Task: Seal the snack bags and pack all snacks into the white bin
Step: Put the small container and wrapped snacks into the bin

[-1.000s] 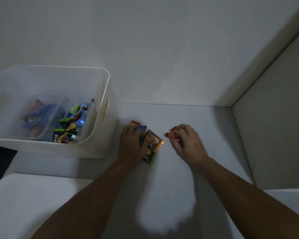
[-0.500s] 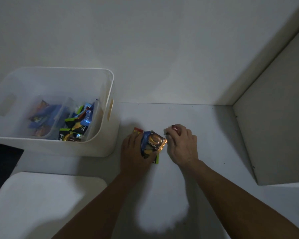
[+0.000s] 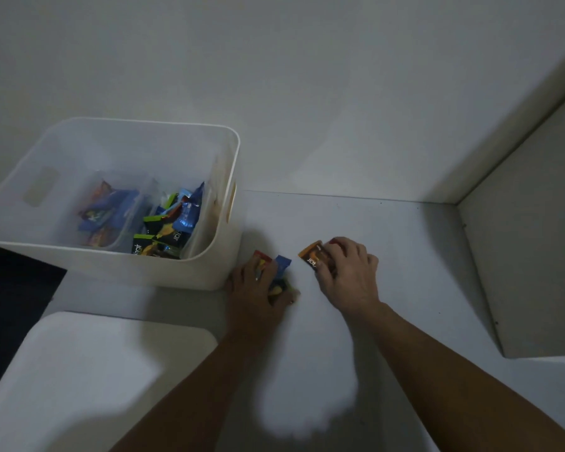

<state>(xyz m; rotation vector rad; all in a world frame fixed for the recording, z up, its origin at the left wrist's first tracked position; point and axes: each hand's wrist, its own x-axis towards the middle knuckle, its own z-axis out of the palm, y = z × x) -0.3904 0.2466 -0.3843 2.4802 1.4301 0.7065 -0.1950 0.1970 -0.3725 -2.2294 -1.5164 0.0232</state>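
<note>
— What's the setting?

— A dim corner: plain pale wall (image 3: 274, 76) behind, a white desk (image 3: 388, 230) below, and a pale panel (image 3: 529, 256) closing the side at three o'clock. A white rounded lid or board (image 3: 95, 370) lies at seven o'clock.

— Where's the white bin (image 3: 209, 275)?

— At ten o'clock on the desk, open at the top, with a slot handle in each end wall. Inside sit clear bags (image 3: 111, 216) full of small wrapped snacks, blue, green, black and orange.

— And the hands?

— The left hand (image 3: 258, 288) rests at the centre, right beside the bin's near corner, fingers curled over a few small snack packets (image 3: 279, 272); red and blue ends stick out past the fingertips towards twelve o'clock. Exactly how many it covers I can't tell in this light.

— The right?

— The right hand (image 3: 349, 275) is just at the left one's three o'clock, apart from it, clenched round an orange-brown packet (image 3: 313, 259) whose end pokes out towards nine o'clock; something red (image 3: 335, 242) shows at its fingertips. Both forearms run down to six o'clock.

— Anything loose on the desk?

— Only what the two hands are holding.
</note>
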